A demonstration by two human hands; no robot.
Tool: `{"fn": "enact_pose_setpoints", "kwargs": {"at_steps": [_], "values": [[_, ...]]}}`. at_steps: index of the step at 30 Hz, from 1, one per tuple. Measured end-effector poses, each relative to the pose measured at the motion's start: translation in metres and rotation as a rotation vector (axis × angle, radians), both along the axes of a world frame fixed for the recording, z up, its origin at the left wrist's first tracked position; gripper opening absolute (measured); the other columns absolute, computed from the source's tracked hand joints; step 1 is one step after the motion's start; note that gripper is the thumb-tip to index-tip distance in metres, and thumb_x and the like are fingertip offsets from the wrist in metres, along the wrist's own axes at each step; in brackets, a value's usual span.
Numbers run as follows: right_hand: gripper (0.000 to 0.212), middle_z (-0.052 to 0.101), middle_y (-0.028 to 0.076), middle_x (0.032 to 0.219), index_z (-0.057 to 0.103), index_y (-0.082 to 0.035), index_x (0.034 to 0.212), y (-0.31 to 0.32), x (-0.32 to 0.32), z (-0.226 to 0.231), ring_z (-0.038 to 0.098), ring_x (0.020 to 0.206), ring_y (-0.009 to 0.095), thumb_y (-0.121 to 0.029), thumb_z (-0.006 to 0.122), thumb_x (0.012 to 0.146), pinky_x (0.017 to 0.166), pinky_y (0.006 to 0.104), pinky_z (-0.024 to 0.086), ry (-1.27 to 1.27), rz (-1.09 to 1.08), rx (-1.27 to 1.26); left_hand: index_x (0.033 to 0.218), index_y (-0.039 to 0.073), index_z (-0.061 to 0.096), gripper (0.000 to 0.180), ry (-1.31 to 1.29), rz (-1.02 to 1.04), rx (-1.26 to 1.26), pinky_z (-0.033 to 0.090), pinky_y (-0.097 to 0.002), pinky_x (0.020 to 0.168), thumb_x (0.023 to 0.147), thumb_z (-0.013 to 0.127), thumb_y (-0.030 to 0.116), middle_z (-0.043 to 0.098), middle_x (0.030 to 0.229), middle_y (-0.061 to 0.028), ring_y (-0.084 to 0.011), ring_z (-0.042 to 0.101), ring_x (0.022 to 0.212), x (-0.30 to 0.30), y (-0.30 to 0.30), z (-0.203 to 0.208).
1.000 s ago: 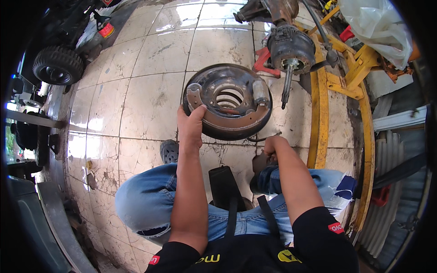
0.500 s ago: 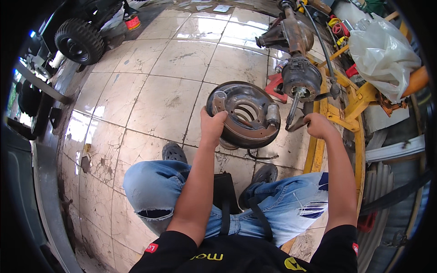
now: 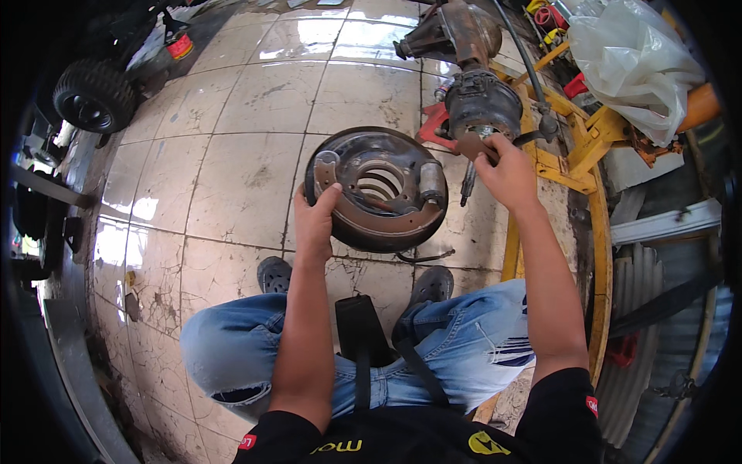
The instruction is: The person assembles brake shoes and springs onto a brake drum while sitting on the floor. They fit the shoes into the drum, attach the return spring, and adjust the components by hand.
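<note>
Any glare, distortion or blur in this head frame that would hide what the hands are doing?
Head view: strong glare on the glossy floor tiles at top and left; fisheye bends the yellow stand and tile seams near the black rim; the left hand on the brake backing plate and the right hand at the axle hub are sharp and evenly lit.

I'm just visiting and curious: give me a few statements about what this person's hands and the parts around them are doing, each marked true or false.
1. The left hand grips the rim of the round brake plate. True.
2. The right hand rests on the person's knee. False: it is raised at the end of the axle hub.
3. The floor is tiled. True.
4. A small black wheel lies by the person's right foot. False: it sits far off at upper left.
5. The yellow frame stands on the person's right. True.
</note>
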State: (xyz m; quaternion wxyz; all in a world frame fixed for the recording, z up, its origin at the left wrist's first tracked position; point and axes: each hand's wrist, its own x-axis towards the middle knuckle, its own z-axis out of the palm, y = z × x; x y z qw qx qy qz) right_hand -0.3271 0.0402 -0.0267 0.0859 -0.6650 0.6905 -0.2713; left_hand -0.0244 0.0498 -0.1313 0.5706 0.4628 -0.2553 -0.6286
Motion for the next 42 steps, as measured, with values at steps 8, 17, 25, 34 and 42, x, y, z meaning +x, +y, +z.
{"fn": "enact_pose_setpoints", "kwargs": {"at_steps": [8,17,25,34,42], "values": [[0.027,0.066,0.013,0.115,0.064,-0.013,0.116,0.003,0.035,-0.016,0.066,0.098,0.037,-0.009,0.058,0.089,0.082,0.0430,0.055,0.035,0.292,-0.104,0.134,-0.004,0.043,0.063,-0.067,0.092,-0.001,0.049,-0.0345,0.093,0.086,0.074,0.022,0.059,0.119,-0.0151,-0.0217,0.059,0.107,-0.010,-0.003,-0.012],[0.048,0.061,0.008,0.114,0.066,-0.003,0.106,0.039,0.109,-0.030,0.054,0.111,0.026,-0.044,0.073,0.081,0.089,0.0413,0.041,0.334,0.668,0.006,0.131,-0.003,0.045,0.056,0.023,0.031,0.033,0.054,-0.0357,0.086,0.091,0.070,0.027,0.060,0.117,-0.0158,-0.0223,0.063,0.102,-0.008,0.003,-0.005],[0.059,0.052,0.008,0.107,0.057,-0.006,0.112,0.061,0.152,-0.049,0.053,0.104,0.022,-0.040,0.081,0.069,0.084,0.0409,0.041,0.719,0.421,0.071,0.135,-0.004,0.042,0.064,0.066,0.029,0.074,0.051,-0.0340,0.091,0.091,0.071,0.032,0.058,0.120,-0.0175,-0.0223,0.060,0.107,-0.004,0.000,-0.008],[0.063,0.051,0.007,0.106,0.055,-0.008,0.113,0.061,0.153,-0.057,0.054,0.101,0.025,-0.032,0.084,0.063,0.082,0.0412,0.042,0.574,0.392,0.017,0.131,0.004,0.053,0.053,0.225,0.096,0.230,0.047,-0.0416,0.096,0.102,0.040,0.047,0.064,0.117,-0.0090,-0.0219,0.061,0.109,0.002,0.003,-0.025],[0.074,0.053,0.011,0.114,0.056,-0.005,0.118,0.058,0.142,-0.069,0.053,0.107,0.032,-0.029,0.087,0.055,0.090,0.0440,0.042,0.442,0.427,0.030,0.125,0.005,0.060,0.031,0.149,-0.021,0.161,0.050,-0.0288,0.089,0.096,0.057,0.015,0.067,0.116,-0.0062,-0.0167,0.064,0.103,-0.029,0.027,-0.088]]}}
